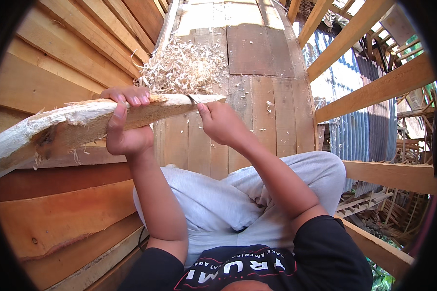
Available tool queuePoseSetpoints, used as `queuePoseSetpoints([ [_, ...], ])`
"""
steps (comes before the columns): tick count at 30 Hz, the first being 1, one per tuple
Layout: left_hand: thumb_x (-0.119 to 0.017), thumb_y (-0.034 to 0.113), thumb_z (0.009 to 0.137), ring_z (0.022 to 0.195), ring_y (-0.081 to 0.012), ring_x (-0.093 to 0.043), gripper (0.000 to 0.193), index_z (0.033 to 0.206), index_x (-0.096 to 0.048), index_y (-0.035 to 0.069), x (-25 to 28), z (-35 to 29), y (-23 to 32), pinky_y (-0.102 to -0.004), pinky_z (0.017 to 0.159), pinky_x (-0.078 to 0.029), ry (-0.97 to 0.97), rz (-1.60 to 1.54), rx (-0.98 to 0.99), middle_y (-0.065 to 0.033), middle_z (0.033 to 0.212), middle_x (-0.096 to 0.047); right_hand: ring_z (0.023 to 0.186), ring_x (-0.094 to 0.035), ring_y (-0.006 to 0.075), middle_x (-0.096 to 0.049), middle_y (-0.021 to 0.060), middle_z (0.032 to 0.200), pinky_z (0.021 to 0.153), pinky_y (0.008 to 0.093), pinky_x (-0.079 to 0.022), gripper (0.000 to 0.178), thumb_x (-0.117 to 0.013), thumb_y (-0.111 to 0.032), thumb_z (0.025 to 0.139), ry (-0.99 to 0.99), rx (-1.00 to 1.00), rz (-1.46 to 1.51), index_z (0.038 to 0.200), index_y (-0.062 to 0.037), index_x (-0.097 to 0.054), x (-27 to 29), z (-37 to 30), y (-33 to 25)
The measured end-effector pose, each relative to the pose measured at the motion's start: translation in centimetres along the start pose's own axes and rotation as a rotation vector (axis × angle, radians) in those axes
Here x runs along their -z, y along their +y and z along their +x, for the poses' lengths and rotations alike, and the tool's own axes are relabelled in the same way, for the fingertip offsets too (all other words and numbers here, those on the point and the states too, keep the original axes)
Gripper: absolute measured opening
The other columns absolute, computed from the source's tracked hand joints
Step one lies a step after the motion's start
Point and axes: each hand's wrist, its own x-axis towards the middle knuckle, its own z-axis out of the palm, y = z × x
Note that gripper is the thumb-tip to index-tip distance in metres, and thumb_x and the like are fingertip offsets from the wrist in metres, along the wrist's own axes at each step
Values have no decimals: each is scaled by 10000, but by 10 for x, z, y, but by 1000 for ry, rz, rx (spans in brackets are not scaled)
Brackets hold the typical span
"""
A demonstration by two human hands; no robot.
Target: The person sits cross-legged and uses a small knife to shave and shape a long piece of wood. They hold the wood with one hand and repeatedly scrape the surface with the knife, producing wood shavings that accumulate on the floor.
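Observation:
A long pale piece of wood (82, 123) with a rough, partly stripped surface runs from the left rim and tapers to a pointed end at the centre. My left hand (126, 138) grips it around the middle, with fingers over the far edge and the thumb on the near side. My right hand (223, 123) is closed at the tapered end. From its thumb side a thin dark blade (192, 99), seemingly a knife, lies across the wood. Its handle is hidden in my fist.
Curled wood shavings (184, 68) lie heaped on the plank floor (262, 116) beyond the wood. Stacked boards (68, 213) line the left side. A wooden railing (374, 94) runs along the right, with corrugated metal sheets (361, 126) beyond it. My legs (204, 194) are folded below my hands.

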Motion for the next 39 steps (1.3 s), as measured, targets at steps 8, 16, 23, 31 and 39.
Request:
queuePoseSetpoints([
  [8, -593, 175, 783, 729, -210, -503, 191, 902, -500, 57, -1, 5, -4, -380, 776, -432, 156, -14, 6, -86, 756, -512, 763, -611, 476, -631, 294, 795, 718, 534, -473, 483, -388, -324, 1011, 81, 35, 27, 821, 53, -624, -27, 14, 39],
  [16, -587, 176, 799, 745, -208, -502, 197, 919, -489, 55, -34, -9, -8, -371, 762, -424, -35, 19, -23, -90, 775, -509, 735, -599, 480, -614, 303, 752, 690, 529, -461, 499, -393, -312, 1016, 104, 64, 128, 784, 69, -618, -8, 13, 44],
  [23, -585, 179, 792, 748, -207, -502, 200, 925, -480, 73, -20, -5, -6, -372, 776, -411, -80, -15, -15, -81, 779, -511, 811, -624, 483, -631, 306, 768, 777, 540, -485, 508, -397, -342, 1007, 88, 13, 42, 811, 53, -649, 2, -15, -3],
  [31, -576, 186, 810, 752, -196, -493, 177, 909, -484, 70, -10, -6, -4, -366, 776, -419, 84, 4, 2, -73, 772, -500, 771, -635, 450, -631, 282, 745, 725, 516, -497, 477, -418, -326, 991, 54, 133, 85, 771, 32, -643, -6, -11, -3],
  [39, -561, 195, 822, 750, -195, -492, 159, 903, -489, 79, 0, -2, -1, -376, 799, -412, 141, 41, -21, -58, 753, -486, 691, -593, 450, -604, 265, 701, 646, 520, -446, 455, -436, -307, 995, 144, 159, 152, 753, 40, -603, 18, -27, -29],
])
